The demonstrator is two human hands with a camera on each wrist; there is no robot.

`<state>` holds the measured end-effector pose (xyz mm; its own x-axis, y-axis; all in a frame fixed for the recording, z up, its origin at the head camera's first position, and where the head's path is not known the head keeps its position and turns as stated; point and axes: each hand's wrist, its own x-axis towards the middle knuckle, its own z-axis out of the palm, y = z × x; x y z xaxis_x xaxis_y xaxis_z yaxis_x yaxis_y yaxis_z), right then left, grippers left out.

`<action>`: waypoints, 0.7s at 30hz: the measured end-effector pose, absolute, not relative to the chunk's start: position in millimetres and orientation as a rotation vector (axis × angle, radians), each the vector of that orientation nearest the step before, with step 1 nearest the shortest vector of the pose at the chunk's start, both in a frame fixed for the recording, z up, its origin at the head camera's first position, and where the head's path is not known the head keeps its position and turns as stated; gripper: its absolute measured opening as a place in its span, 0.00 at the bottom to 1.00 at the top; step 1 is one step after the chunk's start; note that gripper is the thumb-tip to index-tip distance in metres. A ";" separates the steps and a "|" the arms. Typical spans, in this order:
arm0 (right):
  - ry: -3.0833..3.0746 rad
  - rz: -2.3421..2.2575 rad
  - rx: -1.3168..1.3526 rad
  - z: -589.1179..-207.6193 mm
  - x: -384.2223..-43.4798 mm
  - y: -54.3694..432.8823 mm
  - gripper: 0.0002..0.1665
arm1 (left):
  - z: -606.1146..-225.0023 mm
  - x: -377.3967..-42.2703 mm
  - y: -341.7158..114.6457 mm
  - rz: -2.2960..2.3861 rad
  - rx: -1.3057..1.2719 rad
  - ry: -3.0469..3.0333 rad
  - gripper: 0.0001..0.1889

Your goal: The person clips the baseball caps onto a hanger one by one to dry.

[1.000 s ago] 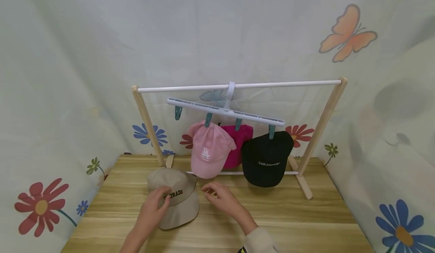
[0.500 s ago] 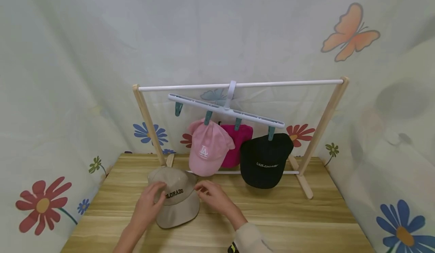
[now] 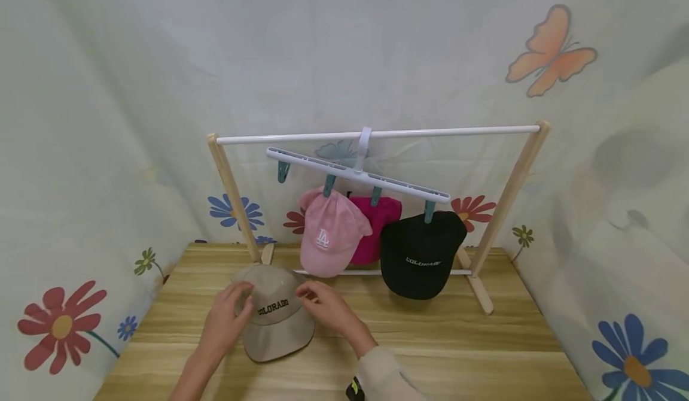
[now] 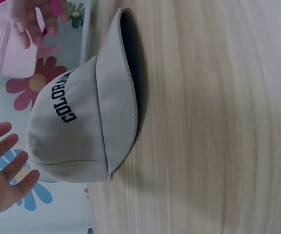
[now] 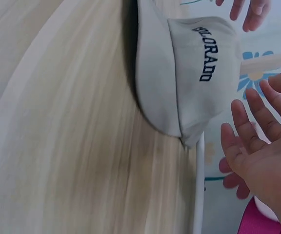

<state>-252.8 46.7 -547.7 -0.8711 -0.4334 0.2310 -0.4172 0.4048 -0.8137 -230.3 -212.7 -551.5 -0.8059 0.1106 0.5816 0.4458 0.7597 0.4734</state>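
the beige cap (image 3: 277,322) sits crown up on the table (image 3: 430,353), by the left foot of the rack (image 3: 452,132). its brim points toward the person and a little right, and its long axis runs back toward the rack on that slant. the left hand (image 3: 223,316) and right hand (image 3: 331,309) flank the crown, fingers loose and spread, gripping nothing. behind, a pink cap (image 3: 332,233) hangs brim down from the tilted hanger (image 3: 317,164).
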 end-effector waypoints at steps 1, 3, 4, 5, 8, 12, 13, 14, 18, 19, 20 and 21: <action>2.616 -1.509 -0.790 -546.5 -253.7 44.0 0.12 | -551.5 -231.1 -213.2 -0.834 -0.411 -2.415 0.14; 2.611 -1.506 -0.803 -544.3 -255.5 38.3 0.13 | -551.6 -232.8 -214.3 -0.835 -0.405 -2.405 0.14; 2.606 -1.506 -0.810 -543.1 -256.3 35.5 0.13 | -551.7 -233.4 -214.8 -0.836 -0.403 -2.402 0.14; 2.600 -1.509 -0.820 -542.0 -257.1 32.7 0.13 | -551.7 -233.9 -215.3 -0.837 -0.402 -2.400 0.14; 2.604 -1.494 -0.855 -538.6 -260.0 25.5 0.13 | -550.0 -234.8 -216.3 -0.839 -0.391 -2.405 0.14; 2.636 -1.416 -0.886 -538.5 -264.0 18.8 0.13 | -546.9 -236.3 -218.0 -0.862 -0.364 -2.452 0.15; 2.645 -1.393 -0.886 -539.3 -264.8 17.9 0.13 | -546.1 -236.9 -218.3 -0.864 -0.358 -2.473 0.15; 2.652 -1.374 -0.891 -540.3 -265.5 17.3 0.12 | -545.2 -237.3 -218.6 -0.866 -0.353 -2.495 0.15; 2.654 -1.326 -0.905 -542.2 -267.4 16.2 0.12 | -540.6 -238.4 -220.0 -0.877 -0.325 -2.569 0.18; 2.653 -1.320 -0.915 -541.9 -268.0 15.9 0.12 | -539.6 -238.6 -220.5 -0.875 -0.318 -2.580 0.18; 2.649 -1.316 -0.921 -541.0 -268.4 15.8 0.11 | -538.7 -239.1 -221.0 -0.873 -0.313 -2.588 0.18; 2.643 -1.315 -0.920 -539.9 -269.0 15.5 0.12 | -537.6 -239.6 -221.4 -0.874 -0.310 -2.593 0.19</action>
